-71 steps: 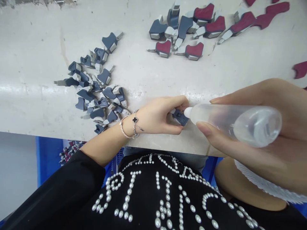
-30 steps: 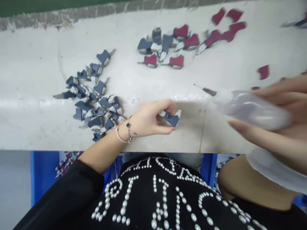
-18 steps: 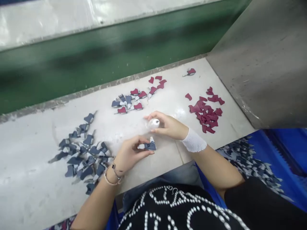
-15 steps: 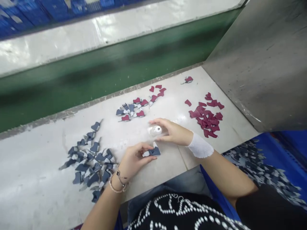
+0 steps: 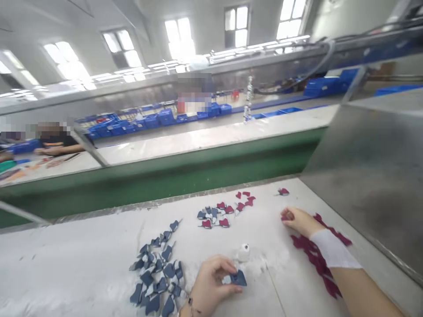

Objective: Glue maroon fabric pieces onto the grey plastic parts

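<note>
My left hand pinches a small blue-grey cut piece with a pale part between thumb and fingers, above the white table. Over the maroon pieces on the right, my right hand has its fingers curled together at a maroon piece, mostly hidden by them. A white wrist band and the forearm cover part of that pile. Between the hands stands a small white-topped container. Left of my left hand lies a heap of blue-grey pieces with pale parts.
A group of blue-grey and maroon pieces lies toward the back, with one separate maroon-topped piece farther right. A green wall bounds the table behind, a metal panel the right. Beyond, a person sits at another bench.
My right hand has left the white-topped container and moved right to the maroon pieces, its fingers closing. My left hand still holds the blue-grey piece. The view has tilted up.
</note>
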Demonstrator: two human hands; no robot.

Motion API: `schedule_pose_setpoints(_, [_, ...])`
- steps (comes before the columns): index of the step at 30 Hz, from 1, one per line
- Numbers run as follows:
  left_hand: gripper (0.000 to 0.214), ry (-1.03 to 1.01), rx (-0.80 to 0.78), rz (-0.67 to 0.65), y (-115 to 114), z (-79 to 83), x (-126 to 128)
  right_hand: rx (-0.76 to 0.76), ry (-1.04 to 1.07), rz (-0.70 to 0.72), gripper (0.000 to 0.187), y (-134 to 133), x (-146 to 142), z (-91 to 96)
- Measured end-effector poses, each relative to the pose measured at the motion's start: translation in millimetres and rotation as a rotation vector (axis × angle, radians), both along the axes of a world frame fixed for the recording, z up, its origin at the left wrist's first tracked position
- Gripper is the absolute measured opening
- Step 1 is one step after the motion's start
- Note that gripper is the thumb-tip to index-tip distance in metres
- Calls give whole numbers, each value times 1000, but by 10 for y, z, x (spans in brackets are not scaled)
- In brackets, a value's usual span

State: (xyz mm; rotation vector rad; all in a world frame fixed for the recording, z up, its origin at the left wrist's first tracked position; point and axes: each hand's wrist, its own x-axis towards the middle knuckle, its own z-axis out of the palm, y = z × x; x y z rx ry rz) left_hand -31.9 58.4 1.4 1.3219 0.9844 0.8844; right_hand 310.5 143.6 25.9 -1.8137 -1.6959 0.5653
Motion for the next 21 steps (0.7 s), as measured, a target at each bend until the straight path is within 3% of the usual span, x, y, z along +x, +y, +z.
schedule_pose_setpoints(2, [38,29,-16,62,-5,54,3,88,53,113,22,-110,-52,32])
schedule_pose_setpoints(5, [39,-28,-33,177,-102,176,9,103,124,194,28,-297,-86,107])
schedule_pose_setpoints(8, [37,-101,-6,292,-283,230,54,-28,142,224,29,-523,-154,220])
schedule_pose_setpoints(12, [36,-144,-40,346,-509,151,148,-281,170,290,31,-912,-464,368])
schedule_pose_setpoints(16, [32,-19,28,328,-648,43,244,-519,302,407,36,-1248,-877,416])
schedule_pose_setpoints(21, [23,63,223,255,-680,-29,277,-602,474,409,33,-1347,-1119,370])
